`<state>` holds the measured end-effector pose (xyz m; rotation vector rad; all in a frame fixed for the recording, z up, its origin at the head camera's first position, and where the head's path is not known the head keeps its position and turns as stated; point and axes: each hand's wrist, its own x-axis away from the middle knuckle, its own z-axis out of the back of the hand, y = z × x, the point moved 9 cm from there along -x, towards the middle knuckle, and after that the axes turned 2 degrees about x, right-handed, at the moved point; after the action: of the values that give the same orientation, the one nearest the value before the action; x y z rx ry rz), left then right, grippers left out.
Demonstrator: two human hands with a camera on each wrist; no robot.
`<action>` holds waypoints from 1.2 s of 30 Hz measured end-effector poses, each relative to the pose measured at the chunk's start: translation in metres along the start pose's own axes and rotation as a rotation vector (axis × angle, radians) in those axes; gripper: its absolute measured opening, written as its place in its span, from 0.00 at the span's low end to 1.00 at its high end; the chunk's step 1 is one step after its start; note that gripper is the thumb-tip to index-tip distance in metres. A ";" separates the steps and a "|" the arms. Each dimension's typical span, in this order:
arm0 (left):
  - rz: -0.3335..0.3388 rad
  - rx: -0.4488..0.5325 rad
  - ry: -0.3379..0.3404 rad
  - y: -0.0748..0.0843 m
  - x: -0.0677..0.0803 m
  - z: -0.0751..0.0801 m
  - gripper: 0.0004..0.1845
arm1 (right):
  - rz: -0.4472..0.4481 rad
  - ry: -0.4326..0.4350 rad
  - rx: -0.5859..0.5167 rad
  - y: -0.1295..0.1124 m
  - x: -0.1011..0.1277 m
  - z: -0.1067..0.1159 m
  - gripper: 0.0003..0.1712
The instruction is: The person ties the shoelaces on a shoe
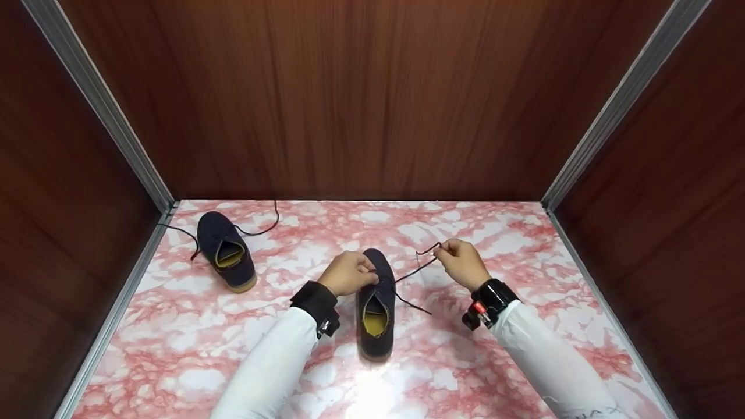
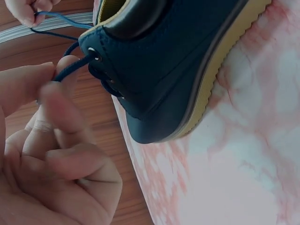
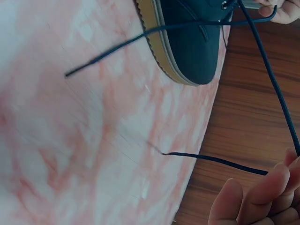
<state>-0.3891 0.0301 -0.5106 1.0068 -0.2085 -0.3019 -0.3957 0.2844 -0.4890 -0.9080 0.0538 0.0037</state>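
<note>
A navy shoe (image 1: pixel 375 314) with a tan sole stands in the middle of the pink marble surface (image 1: pixel 524 361), toe pointing away. My left hand (image 1: pixel 362 273) rests over its eyelets and pinches the dark shoelace (image 2: pixel 70 71) between thumb and finger right at the top eyelet. My right hand (image 1: pixel 445 251) is to the right of the shoe and pinches the other run of the shoelace (image 1: pixel 416 270), drawn out taut from the eyelets. The lace's free end (image 3: pixel 70 73) lies on the surface beside the sole (image 3: pixel 157 42).
A second navy shoe (image 1: pixel 228 256) lies at the back left, its lace (image 1: pixel 265 230) trailing loose on the surface. Dark wooden walls (image 1: pixel 372 99) with metal corner strips close in the back and both sides.
</note>
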 end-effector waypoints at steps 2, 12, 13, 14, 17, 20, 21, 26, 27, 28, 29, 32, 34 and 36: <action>0.000 0.027 0.001 0.000 0.000 -0.001 0.08 | 0.016 0.003 0.022 -0.006 -0.002 0.003 0.11; 0.018 0.087 0.018 0.000 0.001 -0.007 0.10 | 0.073 0.005 0.047 -0.037 -0.016 0.003 0.07; 0.019 0.094 0.013 0.000 0.001 -0.009 0.11 | 0.084 0.000 0.042 -0.041 -0.017 0.002 0.07; 0.023 0.102 0.006 -0.001 0.001 -0.010 0.11 | 0.098 -0.008 0.037 -0.046 -0.018 0.001 0.06; 0.027 0.122 -0.012 -0.001 0.001 -0.014 0.12 | 0.150 -0.032 0.039 -0.063 -0.022 -0.003 0.07; 0.020 0.127 -0.017 0.000 0.001 -0.017 0.13 | 0.212 -0.053 0.069 -0.083 -0.026 -0.008 0.07; 0.017 0.118 -0.013 0.000 0.001 -0.018 0.14 | 0.234 -0.058 0.080 -0.089 -0.027 -0.010 0.07; -0.016 0.021 0.040 0.002 0.002 -0.019 0.14 | 0.343 -0.125 0.097 -0.124 -0.030 -0.029 0.06; -0.023 0.001 0.056 0.002 0.002 -0.019 0.14 | 0.363 -0.147 0.099 -0.129 -0.029 -0.034 0.06; -0.032 -0.014 0.070 0.003 0.002 -0.018 0.13 | 0.380 -0.173 0.103 -0.134 -0.028 -0.038 0.06; -0.040 -0.024 0.081 0.003 0.003 -0.018 0.13 | 0.394 -0.196 0.105 -0.137 -0.027 -0.042 0.07; -0.050 -0.021 0.096 0.001 0.003 -0.018 0.10 | 0.412 -0.248 0.115 -0.140 -0.026 -0.049 0.10; -0.056 0.000 0.096 -0.001 0.003 -0.017 0.09 | 0.399 -0.260 0.118 -0.136 -0.027 -0.049 0.12; -0.057 0.021 0.099 -0.003 0.003 -0.016 0.08 | 0.376 -0.253 0.113 -0.130 -0.029 -0.047 0.12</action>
<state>-0.3822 0.0401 -0.5215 1.0470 -0.0938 -0.3019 -0.4232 0.1682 -0.4140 -0.7674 -0.0113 0.4607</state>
